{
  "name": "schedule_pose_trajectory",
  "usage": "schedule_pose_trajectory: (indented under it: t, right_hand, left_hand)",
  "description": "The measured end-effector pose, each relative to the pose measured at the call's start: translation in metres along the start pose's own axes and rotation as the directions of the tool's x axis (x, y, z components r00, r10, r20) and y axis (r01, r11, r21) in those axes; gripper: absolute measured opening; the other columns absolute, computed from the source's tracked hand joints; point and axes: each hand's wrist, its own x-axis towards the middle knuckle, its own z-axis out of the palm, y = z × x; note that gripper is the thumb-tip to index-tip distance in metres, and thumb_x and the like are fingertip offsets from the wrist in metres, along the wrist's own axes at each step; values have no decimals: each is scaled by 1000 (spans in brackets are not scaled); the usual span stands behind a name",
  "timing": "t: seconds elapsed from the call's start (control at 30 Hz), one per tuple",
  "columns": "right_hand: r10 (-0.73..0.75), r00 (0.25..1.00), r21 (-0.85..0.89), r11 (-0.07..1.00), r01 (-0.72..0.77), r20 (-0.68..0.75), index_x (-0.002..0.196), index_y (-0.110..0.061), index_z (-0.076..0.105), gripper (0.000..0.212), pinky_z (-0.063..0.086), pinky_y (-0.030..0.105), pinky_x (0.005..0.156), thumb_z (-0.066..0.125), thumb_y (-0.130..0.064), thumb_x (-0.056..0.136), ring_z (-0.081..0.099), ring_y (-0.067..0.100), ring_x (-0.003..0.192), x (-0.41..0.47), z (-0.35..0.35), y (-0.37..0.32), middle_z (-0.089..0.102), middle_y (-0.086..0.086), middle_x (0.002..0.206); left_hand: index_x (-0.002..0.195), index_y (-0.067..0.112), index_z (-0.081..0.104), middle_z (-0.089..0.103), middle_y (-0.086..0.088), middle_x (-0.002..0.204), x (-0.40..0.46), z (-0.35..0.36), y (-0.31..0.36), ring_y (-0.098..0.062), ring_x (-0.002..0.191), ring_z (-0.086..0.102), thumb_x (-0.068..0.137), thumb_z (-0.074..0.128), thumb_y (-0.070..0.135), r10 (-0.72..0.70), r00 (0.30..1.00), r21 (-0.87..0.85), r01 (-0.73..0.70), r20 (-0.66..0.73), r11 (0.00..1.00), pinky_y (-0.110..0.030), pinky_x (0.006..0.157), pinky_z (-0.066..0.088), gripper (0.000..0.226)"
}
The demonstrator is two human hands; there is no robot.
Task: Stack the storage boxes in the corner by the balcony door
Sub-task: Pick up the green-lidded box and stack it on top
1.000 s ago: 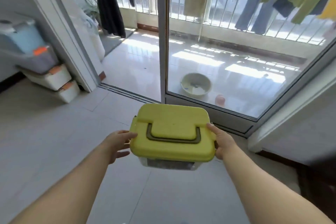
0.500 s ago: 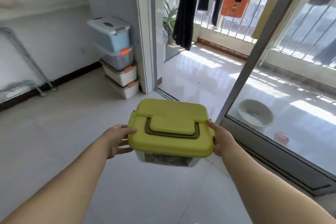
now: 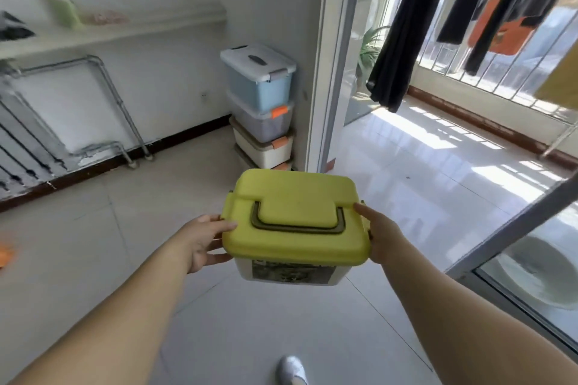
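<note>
Yellow-green matte plastic forms the rounded-rectangular lid of the storage box point(image 3: 294, 216), which has a dark olive handle folded flat into a recess and a translucent white body with a dark printed label on its near side. The box is held in the air above the pale tiled floor point(image 3: 93, 259), level, between both hands. The left hand point(image 3: 205, 239) grips the left end, thumb on the lid's edge and fingers curled under the rim. The right hand point(image 3: 377, 236) clasps the right end, thumb lying along the lid's corner. Beyond it, in the corner beside the white balcony door frame point(image 3: 328, 72), stands a stack of 4 lidded boxes point(image 3: 262, 109): a blue one with a white lid and grey clips on top, a greyish translucent one below, then 2 cream ones with orange clips. The yellow box hides most of the lowest one.
</note>
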Motion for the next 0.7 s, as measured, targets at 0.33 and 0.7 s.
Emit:
schedule_pose_trajectory:
  t: [0.33,0.7]
  right_hand:
    - [8,995,-164,986,8,99,117,-5,52,40,46,51,82,66,-27,86,59,34,81,114,208,-73,59,14,88]
    - [21,998,-103,995,-14,66,129,-10,54,61,48,44,89,75,-35,78,57,30,103,202,441,-65,60,9,103]
  left_hand:
    - [94,13,55,61,-10,93,109,-112,101,-23,81,58,87,62,5,-5,989,-166,-20,-148,986,-41,65,50,13]
    - [117,12,51,61,-11,93,233,-300,225,-23,81,58,85,63,4,-4,988,-137,-17,-157,990,-41,64,50,35]
